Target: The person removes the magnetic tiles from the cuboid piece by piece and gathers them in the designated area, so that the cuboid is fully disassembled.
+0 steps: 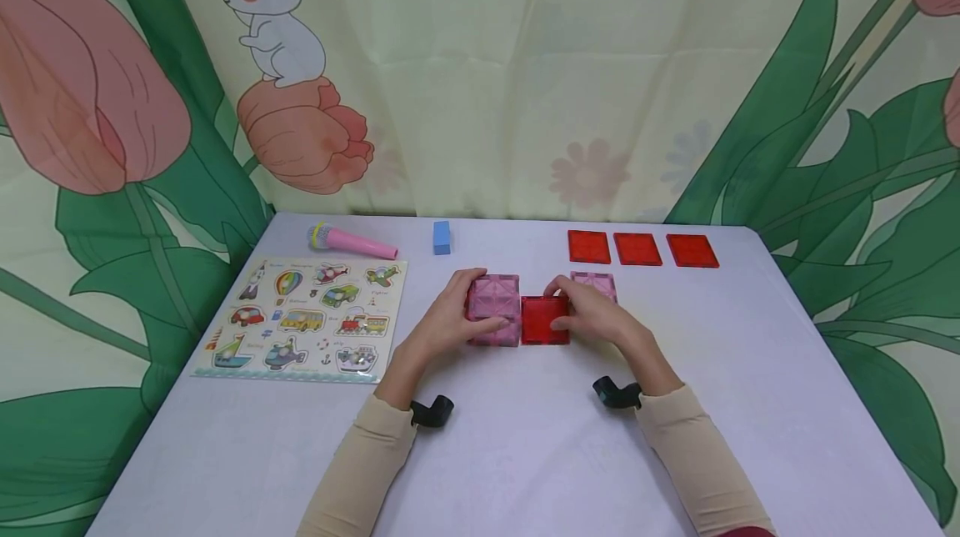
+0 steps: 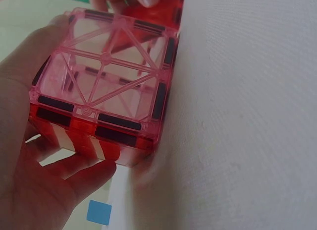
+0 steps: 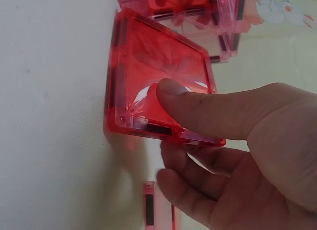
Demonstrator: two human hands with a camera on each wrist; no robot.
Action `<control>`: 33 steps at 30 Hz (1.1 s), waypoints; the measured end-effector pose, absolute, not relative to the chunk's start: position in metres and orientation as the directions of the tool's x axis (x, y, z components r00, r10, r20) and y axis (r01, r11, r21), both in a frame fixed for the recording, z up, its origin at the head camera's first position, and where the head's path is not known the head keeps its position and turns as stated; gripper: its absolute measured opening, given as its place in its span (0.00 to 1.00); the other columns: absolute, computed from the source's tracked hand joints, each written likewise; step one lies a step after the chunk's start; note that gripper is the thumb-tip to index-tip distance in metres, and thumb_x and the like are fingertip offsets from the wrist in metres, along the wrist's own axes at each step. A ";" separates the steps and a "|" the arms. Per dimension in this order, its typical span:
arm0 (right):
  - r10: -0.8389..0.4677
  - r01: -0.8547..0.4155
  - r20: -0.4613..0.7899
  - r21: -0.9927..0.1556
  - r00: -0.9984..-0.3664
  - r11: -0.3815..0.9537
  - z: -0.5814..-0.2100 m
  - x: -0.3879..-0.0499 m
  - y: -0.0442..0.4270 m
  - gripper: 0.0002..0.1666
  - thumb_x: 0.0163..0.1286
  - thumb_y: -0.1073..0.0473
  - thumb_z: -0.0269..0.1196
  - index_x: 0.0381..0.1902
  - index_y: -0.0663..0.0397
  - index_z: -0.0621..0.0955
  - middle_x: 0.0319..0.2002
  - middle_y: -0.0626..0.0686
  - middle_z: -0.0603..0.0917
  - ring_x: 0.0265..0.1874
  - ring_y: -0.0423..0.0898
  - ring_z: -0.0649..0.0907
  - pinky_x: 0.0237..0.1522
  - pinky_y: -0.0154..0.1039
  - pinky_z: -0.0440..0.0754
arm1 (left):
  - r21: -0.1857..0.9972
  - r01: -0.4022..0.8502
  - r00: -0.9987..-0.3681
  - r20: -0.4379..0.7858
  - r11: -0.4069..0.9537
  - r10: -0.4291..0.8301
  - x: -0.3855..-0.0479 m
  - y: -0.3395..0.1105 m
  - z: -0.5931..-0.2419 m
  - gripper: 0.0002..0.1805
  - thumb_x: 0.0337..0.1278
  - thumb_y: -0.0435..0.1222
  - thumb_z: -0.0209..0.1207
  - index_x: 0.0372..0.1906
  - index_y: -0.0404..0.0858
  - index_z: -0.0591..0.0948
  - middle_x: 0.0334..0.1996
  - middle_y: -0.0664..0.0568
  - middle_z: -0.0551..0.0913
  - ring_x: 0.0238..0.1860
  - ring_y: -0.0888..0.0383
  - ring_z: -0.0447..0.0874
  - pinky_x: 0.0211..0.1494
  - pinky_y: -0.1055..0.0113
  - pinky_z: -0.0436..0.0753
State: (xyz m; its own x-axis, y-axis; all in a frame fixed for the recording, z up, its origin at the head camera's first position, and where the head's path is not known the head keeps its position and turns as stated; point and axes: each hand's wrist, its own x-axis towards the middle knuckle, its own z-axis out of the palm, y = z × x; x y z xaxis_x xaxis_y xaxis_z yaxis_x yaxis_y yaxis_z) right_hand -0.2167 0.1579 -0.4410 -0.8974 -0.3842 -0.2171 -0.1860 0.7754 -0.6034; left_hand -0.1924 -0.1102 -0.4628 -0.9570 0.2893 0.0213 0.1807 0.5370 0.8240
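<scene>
The left hand is gripping a pink-and-red magnetic-tile cube, its thumb bending round the near side. The right hand is pinching a red magnetic tile between thumb and fingers, holding it roughly upright over the table. That tile (being square, it is showing no long axis) is sitting just beside the cube, on the side facing the right hand; whether their edges are touching, I am not managing to tell.

No text can be read: the tiny captions on the picture board, just left of the left grip, are too small.
</scene>
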 end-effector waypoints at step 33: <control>-0.128 -0.033 -0.086 -0.695 -0.988 0.718 -0.420 -0.229 0.215 0.28 0.71 0.56 0.63 0.63 0.63 0.70 0.57 0.66 0.78 0.56 0.61 0.77 0.55 0.56 0.84 | 0.808 0.202 -0.955 0.039 0.553 0.293 -0.193 -0.111 -0.463 0.50 0.47 0.57 0.72 0.74 0.51 0.61 0.67 0.56 0.67 0.59 0.55 0.73 0.66 0.54 0.77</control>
